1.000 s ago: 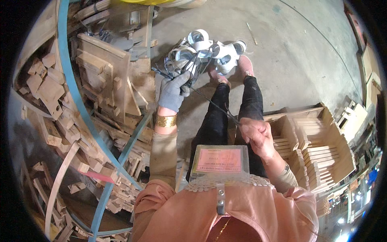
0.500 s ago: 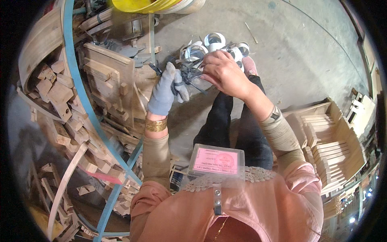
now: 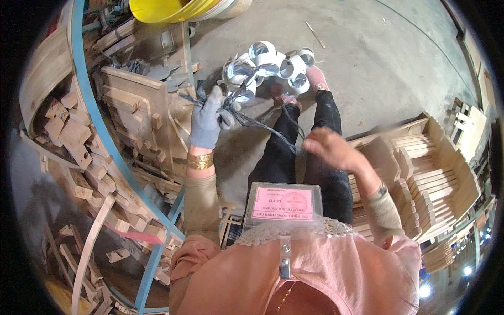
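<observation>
My left hand, in a grey glove, is closed around a bundle of thin dark cords. Loose ends stick out on both sides of the glove. From the bundle, a few strands stretch right across my legs toward my bare right hand. That hand is blurred, its fingers curled, and one strand reaches its fingertips. Beyond the hands, several white rings like tape rolls lie clustered on the floor by my feet.
At left, a blue-edged frame borders piled wood blocks and a wooden panel. A yellow bucket stands at the far left. Slatted wooden pieces are stacked at right. A thin stick lies on the concrete floor.
My right hand has moved away from the left one, right and toward me, drawing strands out of the bundle. My left hand still grips the cords, nearly in place.
</observation>
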Demonstrator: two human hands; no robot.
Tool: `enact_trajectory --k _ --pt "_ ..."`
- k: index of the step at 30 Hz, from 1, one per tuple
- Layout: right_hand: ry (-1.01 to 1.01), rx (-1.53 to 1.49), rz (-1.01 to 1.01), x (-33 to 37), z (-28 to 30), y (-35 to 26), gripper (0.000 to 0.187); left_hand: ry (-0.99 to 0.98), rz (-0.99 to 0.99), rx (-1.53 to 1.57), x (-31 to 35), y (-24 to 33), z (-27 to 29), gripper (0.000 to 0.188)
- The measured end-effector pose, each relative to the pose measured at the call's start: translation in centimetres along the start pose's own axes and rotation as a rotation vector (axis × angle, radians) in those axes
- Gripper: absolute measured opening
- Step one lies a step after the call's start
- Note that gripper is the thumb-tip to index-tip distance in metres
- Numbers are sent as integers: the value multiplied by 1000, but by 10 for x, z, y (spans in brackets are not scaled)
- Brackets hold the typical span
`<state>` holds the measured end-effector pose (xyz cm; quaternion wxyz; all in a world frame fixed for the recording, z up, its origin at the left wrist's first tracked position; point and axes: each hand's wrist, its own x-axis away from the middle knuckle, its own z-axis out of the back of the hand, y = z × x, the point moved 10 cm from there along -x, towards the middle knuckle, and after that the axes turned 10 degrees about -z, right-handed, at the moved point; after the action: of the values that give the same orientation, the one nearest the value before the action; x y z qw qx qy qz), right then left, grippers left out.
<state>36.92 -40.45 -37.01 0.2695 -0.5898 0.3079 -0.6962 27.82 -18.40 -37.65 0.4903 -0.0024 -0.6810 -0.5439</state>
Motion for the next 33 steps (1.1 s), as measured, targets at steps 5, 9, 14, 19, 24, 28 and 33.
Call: enact_trajectory --k 5,9,14,19,24,28,33 --pt "157 -195 -46 -76 37 -32 41 -161 -34 -129 7 8 -23 72" --pt "-49 -381 -247 -114 -10 -48 34 -142 -23 -185 10 0 -21 69" --pt "99 -1121 -260 -111 -10 -25 16 -148 -13 -271 12 1 -20 68" --pt "265 -1712 -188 -112 55 28 17 41 96 -428 19 -6 6 60" --pt "528 -2019 -36 -92 161 121 26 294 132 -245 42 -31 65 27" --pt "614 -2291 -27 -72 204 190 19 219 179 -121 47 -34 63 21" --pt "841 -2326 1 -48 240 278 23 217 10 -38 41 -74 107 18"
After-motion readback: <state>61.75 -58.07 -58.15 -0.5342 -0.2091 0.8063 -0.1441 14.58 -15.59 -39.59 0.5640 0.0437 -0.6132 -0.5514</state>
